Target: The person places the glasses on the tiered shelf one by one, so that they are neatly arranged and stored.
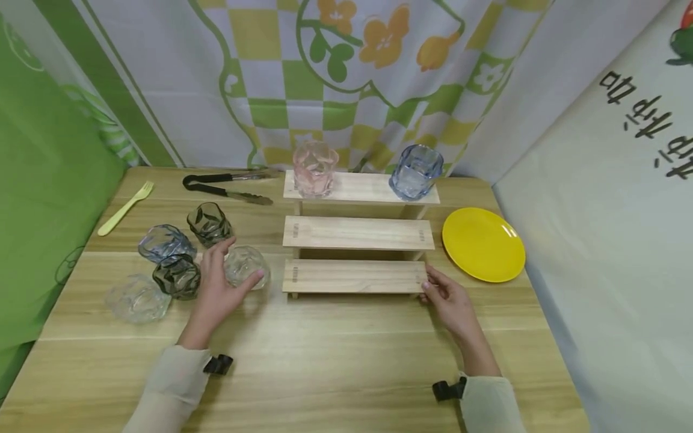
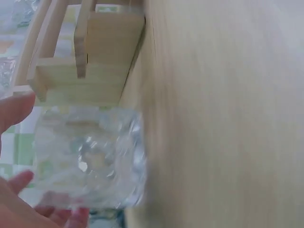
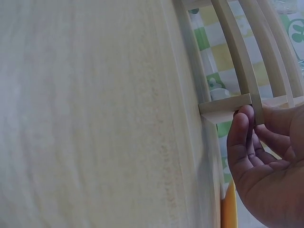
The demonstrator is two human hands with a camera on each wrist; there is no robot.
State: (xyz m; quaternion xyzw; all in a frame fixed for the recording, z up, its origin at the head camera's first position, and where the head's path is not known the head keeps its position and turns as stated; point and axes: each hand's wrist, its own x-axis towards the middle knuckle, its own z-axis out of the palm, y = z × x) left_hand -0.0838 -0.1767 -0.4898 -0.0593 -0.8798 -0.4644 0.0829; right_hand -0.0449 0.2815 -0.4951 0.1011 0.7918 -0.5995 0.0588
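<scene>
My left hand (image 1: pixel 222 288) is spread around a clear glass (image 1: pixel 246 267), with thumb and fingers wide apart. In the left wrist view the thumb (image 2: pixel 18 110) stands by the rim of this glass, apart from its wall, while the other fingers lie along the opposite side. At the right end of a three-step wooden shelf (image 1: pixel 357 276), my right hand (image 1: pixel 448 300) pinches the lowest board between thumb and fingers. A pink glass (image 1: pixel 316 171) and a blue glass (image 1: pixel 415 173) stand on the top step.
Left of my left hand stand two dark glasses (image 1: pixel 177 276), a bluish glass (image 1: pixel 165 243) and another clear glass (image 1: pixel 139 299). Black-handled tongs (image 1: pixel 227 185) and a pale yellow fork (image 1: pixel 126 209) lie behind them. A yellow plate (image 1: pixel 483 245) is right of the shelf.
</scene>
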